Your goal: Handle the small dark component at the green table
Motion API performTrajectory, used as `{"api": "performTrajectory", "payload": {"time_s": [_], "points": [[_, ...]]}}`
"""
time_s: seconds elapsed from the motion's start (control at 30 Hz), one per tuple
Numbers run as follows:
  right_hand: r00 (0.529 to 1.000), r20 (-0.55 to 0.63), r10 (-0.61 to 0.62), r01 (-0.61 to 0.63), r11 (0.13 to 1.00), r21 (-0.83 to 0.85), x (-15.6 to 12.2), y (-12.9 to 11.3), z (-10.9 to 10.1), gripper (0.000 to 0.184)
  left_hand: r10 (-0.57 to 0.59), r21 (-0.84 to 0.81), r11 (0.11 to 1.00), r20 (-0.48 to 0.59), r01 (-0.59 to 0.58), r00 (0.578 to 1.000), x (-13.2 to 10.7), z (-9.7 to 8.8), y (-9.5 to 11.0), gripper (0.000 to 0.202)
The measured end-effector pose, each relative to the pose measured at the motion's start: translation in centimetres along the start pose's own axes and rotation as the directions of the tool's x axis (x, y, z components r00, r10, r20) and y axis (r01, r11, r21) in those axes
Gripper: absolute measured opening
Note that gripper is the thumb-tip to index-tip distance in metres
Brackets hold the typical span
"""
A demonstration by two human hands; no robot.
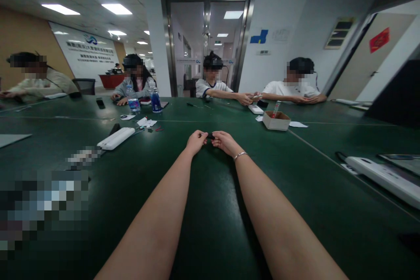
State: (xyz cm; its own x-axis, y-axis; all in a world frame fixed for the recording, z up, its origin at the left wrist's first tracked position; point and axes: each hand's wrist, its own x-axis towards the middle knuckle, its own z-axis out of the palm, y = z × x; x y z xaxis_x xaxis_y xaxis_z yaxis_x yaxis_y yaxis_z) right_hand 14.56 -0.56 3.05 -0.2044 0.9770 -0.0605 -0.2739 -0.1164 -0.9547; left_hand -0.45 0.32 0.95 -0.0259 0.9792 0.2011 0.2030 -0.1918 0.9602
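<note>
Both my arms reach forward over the dark green table (210, 210). Between my hands is a small black object (210, 136), too small for me to tell its kind. My left hand (197, 141) pinches its left end, and my right hand (224, 141) pinches its right end. Fingers cover part of it. A silvery bracelet (240, 155) circles my right wrist.
Left of my hands lies a white power-strip-like bar (116, 138), with paper scraps (146, 122) beyond. Two bottles (156, 101) stand farther back. Ahead right is a small open box (276, 121); another white bar (382, 177) lies right. Several people sit across the table.
</note>
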Motion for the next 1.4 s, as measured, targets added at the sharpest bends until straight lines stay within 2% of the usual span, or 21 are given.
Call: {"api": "performTrajectory", "payload": {"time_s": [0.2, 0.33, 0.57, 0.7, 0.93, 1.23, 1.4], "points": [[0.998, 0.061, -0.011, 0.009, 1.0, 0.02, -0.2, 0.0, -0.1, 0.015, 0.046, -0.081, 0.996, 0.078, -0.039, 0.996, -0.3, -1.1, 0.5, 0.019], [0.998, 0.068, -0.008, 0.006, 1.0, 0.028, -0.3, -0.1, -0.3, 0.017, -0.001, -0.176, 0.984, 0.124, 0.023, 0.992, -0.6, -1.2, 0.7, 0.018], [0.999, 0.055, -0.002, 0.0, 0.999, 0.036, -0.3, -0.1, -0.5, 0.022, -0.078, -0.209, 0.973, 0.098, 0.097, 0.992, -0.7, -1.2, 1.1, 0.004], [0.999, 0.051, -0.014, 0.012, 1.0, 0.026, -0.4, -0.1, -0.4, 0.02, -0.043, -0.13, 0.99, 0.056, 0.05, 0.997, -0.8, -1.5, 0.9, 0.009], [0.996, 0.086, -0.004, 0.011, 0.996, -0.087, -0.6, -0.3, -0.6, 0.02, 0.051, 0.137, 0.989, -0.028, -0.047, 0.998, -0.8, -2.0, 0.2, 0.031], [0.99, 0.14, -0.017, 0.034, 0.992, -0.119, -0.5, -0.2, -0.6, 0.021, 0.068, 0.385, 0.922, -0.04, -0.048, 0.997, -1.5, -2.4, 1.3, 0.048], [0.987, 0.158, -0.022, 0.043, 0.991, -0.13, -0.5, -0.2, -0.6, 0.022, 0.01, 0.409, 0.912, -0.068, 0.019, 0.998, -1.9, -2.5, 2.2, 0.047]]}}
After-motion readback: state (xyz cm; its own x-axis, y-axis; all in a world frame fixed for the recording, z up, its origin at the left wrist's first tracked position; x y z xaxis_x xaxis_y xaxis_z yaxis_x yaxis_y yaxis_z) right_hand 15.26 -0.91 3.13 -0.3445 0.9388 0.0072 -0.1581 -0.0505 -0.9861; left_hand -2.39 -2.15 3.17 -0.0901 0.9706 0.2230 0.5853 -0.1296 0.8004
